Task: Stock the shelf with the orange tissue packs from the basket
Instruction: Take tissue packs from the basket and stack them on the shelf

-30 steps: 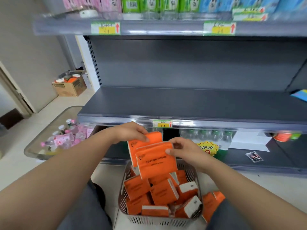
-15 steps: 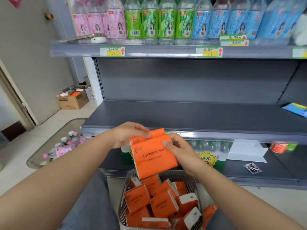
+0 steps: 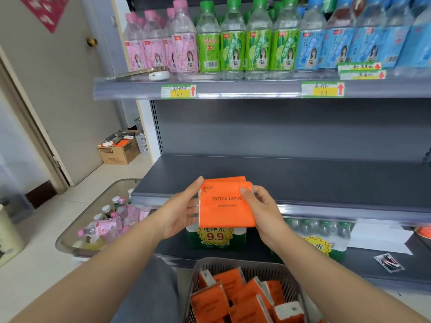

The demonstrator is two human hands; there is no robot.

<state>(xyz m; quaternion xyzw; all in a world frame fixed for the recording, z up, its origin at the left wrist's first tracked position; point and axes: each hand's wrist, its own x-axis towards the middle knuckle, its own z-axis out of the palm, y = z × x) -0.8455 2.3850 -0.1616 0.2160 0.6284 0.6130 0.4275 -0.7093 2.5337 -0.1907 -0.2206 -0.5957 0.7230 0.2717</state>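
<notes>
Both hands have lifted the held packs clear of the basket, up to the front lip of the middle shelf.

Status: stocking is at its start. The grey shelf [image 3: 303,180] carries no packs in view, and the basket [image 3: 245,264] below holds many loose packs [image 3: 233,297] lying at mixed angles, so nearly all of the work remains. The held orange tissue packs [image 3: 226,206] appear to be two, stacked face to back, and sit over the shelf edge without resting on it. The left hand [image 3: 179,213] grips the left side with its thumb at the top corner. The right hand [image 3: 263,213] grips the right side with its thumb on the front face. The front pack is a flat rectangle in soft, glossy orange wrap, printed "COTTON TISSUE", with a white side edge on the left. It will likely compress under grip.
</notes>
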